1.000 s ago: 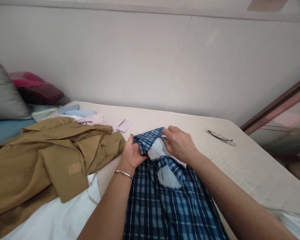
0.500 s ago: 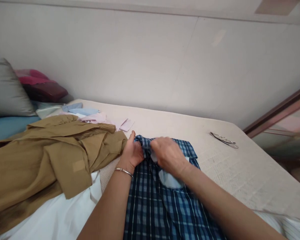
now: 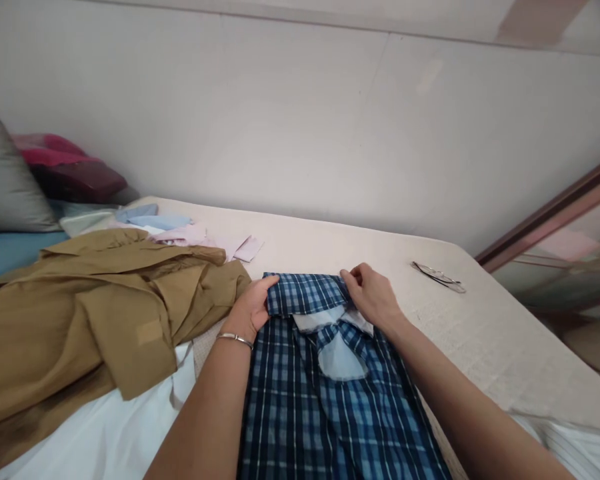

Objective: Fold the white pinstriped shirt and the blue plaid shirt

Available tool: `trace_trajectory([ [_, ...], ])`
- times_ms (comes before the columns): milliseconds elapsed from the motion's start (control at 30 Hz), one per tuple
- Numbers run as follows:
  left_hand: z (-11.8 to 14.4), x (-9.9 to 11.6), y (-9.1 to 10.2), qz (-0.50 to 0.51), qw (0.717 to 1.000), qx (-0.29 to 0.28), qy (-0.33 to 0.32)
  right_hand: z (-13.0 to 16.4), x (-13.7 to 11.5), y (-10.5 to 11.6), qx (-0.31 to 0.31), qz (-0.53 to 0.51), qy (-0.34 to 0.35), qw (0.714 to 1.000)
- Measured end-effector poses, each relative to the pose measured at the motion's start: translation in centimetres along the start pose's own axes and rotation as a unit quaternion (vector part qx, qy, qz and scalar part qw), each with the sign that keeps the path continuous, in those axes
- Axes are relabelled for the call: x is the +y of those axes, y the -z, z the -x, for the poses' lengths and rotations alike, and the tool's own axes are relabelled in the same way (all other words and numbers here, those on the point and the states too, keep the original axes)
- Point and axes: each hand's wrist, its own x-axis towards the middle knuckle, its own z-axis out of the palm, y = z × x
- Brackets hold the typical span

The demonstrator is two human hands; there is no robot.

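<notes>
A blue plaid garment (image 3: 300, 400) lies stretched toward me, its top edge turned into a flat band (image 3: 310, 293). Below the band a white lining piece (image 3: 343, 360) shows through a rounded gap. At the band's left end my left hand (image 3: 250, 307), with a silver bangle on the wrist, grips the cloth, thumb on top and fingers mostly hidden beneath. My right hand (image 3: 375, 293) pinches the band's right end between thumb and curled fingers. Whether the garment is shorts or something else, I cannot tell.
Brown clothing (image 3: 125, 300) is heaped at left over white cloth (image 3: 110, 433). Behind it lie pale blue and pink cloths (image 3: 180, 233), a grey pillow (image 3: 10, 187) and a dark red item (image 3: 80, 177). Eyeglasses (image 3: 437, 277) rest on the cream mattress (image 3: 480, 333), which meets a wall.
My right hand has moved right, from the band's middle to its right end. The bunched band is now spread flat between both hands, and more white lining shows.
</notes>
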Motion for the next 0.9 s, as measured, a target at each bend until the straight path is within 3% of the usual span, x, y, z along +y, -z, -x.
trace_trajectory([
  [133, 0.8, 0.0, -0.2, -0.123, 0.991, -0.003, -0.049, 0.9, 0.6, -1.1, -0.131, -0.183, 0.0, 0.974],
  [233, 0.9, 0.1, 0.2, -0.168, 0.984, 0.027, -0.059, 1.7, 1.3, -0.7, -0.202, -0.212, 0.007, 0.956],
  [300, 0.7, 0.3, 0.5, -0.176, 0.982, 0.038, -0.06, 1.8, 2.1, -0.2, -0.154, -0.17, 0.019, 0.973],
  [400, 0.7, 0.6, 0.5, -0.24, 0.965, 0.058, -0.093, 1.8, 2.8, 0.2, -0.016, -0.088, 0.054, 0.994],
  [467, 1.0, 0.6, 0.1, -0.375, 0.905, 0.116, -0.166, 2.1, 2.8, 0.2, -0.018, -0.037, 0.119, 0.992],
  [500, 1.3, 0.5, -0.2, -0.457, 0.847, 0.16, -0.22, 2.3, 2.6, 0.2, -0.05, -0.013, 0.155, 0.987],
  [567, 1.9, 0.2, -1.2, -0.594, 0.697, 0.225, -0.331, 2.7, 2.2, 0.4, -0.109, 0.012, 0.196, 0.974],
  [600, 2.1, 0.0, -1.6, -0.637, 0.632, 0.225, -0.381, 2.8, 2.1, 0.6, -0.113, 0.009, 0.192, 0.975],
  [633, 2.3, -0.3, -1.9, -0.663, 0.584, 0.202, -0.423, 2.8, 2.0, 1.0, -0.093, -0.004, 0.173, 0.981],
  [700, 2.1, -1.0, -2.1, -0.695, 0.532, 0.116, -0.469, 2.6, 2.2, 1.8, -0.003, -0.033, 0.116, 0.993],
  [800, 1.0, -2.1, -0.7, -0.743, 0.5, 0.048, -0.443, 1.6, 3.5, 2.8, 0.107, -0.006, 0.013, 0.994],
  [900, -0.4, -2.8, 1.2, -0.781, 0.478, 0.053, -0.399, 0.8, 5.3, 2.8, 0.091, 0.054, -0.084, 0.991],
])
